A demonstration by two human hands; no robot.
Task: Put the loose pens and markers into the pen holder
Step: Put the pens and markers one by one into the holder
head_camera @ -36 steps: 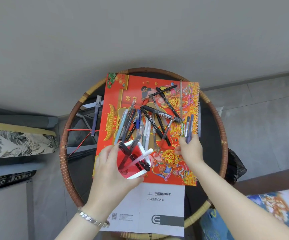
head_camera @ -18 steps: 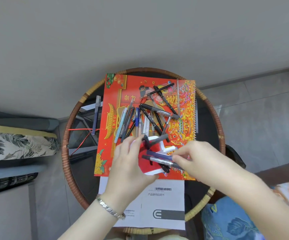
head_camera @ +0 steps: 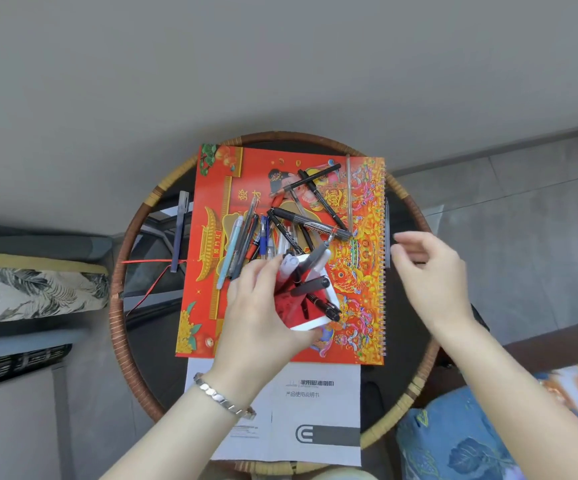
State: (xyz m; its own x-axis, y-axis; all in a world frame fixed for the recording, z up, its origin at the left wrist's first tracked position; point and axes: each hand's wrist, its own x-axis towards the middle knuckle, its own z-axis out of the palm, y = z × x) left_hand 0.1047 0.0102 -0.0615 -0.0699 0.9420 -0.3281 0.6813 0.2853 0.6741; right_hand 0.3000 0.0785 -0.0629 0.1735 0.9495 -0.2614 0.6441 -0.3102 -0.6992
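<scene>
- Head view: the landmark here is the red calendar [head_camera: 218,306], lying flat on a round wicker-rimmed table [head_camera: 118,306].
- The left hand [head_camera: 263,313] wraps around the pen holder [head_camera: 306,299], a red and white box held over the lower middle of the calendar and tipped so its mouth faces up and to the right; several pens already stick out of it.
- The right hand [head_camera: 433,275] hovers off the calendar's right edge, just past the spiral binding, fingers loosely spread and pinching nothing.
- A dark pen [head_camera: 387,233] lies just outside that right edge, its long axis parallel to the binding; it sits directly left of the right hand's fingertips [head_camera: 398,251], so that hand is by far the nearer one.
- The main pile of loose pens [head_camera: 280,233] is spread over the calendar's centre, above the holder, most lying near-vertical or on diagonals.
- One more blue-grey pen [head_camera: 180,230] rests off the calendar's left edge, on the table glass, also parallel to the edge.
- Judging by the pile, the task is well short of done.
</scene>
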